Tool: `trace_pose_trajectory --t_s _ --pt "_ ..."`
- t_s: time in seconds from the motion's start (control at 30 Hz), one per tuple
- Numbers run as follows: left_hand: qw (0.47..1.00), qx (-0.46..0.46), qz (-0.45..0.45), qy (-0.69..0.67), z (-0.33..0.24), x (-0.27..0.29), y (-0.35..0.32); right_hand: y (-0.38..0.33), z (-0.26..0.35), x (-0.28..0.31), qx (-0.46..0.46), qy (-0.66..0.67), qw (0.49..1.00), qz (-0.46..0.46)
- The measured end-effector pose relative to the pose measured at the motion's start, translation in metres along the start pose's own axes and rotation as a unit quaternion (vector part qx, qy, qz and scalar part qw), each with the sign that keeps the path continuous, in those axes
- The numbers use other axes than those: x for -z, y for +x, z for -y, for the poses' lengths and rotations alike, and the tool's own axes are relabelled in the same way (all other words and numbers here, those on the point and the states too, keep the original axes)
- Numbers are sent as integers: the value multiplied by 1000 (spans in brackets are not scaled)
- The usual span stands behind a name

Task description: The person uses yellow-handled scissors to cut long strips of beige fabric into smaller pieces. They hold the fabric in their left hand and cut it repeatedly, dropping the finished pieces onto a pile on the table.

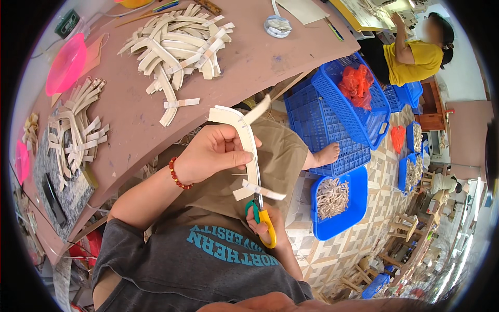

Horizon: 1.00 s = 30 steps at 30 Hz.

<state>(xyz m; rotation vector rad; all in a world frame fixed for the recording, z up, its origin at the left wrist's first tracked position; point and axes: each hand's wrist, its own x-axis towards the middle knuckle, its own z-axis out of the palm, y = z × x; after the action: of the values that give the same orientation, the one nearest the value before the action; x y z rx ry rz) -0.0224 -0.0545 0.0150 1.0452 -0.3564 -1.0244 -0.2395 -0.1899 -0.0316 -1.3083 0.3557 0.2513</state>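
We trimmed a strip with scissors.
Our left hand (210, 156) gripped the strip (248, 148); right hand (265, 221), at six o'clock, clasped the scissors (266, 221).

Counts by kind: two bare hands are showing, the left hand (210, 153) and the right hand (266, 221); one pair of green-and-yellow-handled scissors (263, 218); two heaps of pale curved strips are lying on the brown counter (260, 62), a large heap (179, 44) and a smaller heap (78, 130); one pink plastic bowl (66, 63); one red bead bracelet (177, 175); one blue tray of pale pieces (338, 200).
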Motion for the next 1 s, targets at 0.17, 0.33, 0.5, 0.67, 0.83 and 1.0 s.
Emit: trace_pose_trajectory --t_s 0.17,0.33,0.5,0.67,0.83,1.0 --pt "999 -30 22 33 8 -4 -2 3 17 -5 -8 18 1000 20" --pt "999 0 24 36 3 -8 -3 2 9 -6 8 47 999 13" --pt "998 -10 32 54 1 -7 -4 1 14 -9 20 47 999 13" --pt "998 -34 39 39 10 -4 -3 -2 13 -9 23 63 998 -3" --pt "998 -16 41 37 6 -6 -4 -6 4 -2 -25 65 997 -20" --pt "999 -17 -17 -45 6 -5 -1 -5 -5 2 -29 49 998 -19"
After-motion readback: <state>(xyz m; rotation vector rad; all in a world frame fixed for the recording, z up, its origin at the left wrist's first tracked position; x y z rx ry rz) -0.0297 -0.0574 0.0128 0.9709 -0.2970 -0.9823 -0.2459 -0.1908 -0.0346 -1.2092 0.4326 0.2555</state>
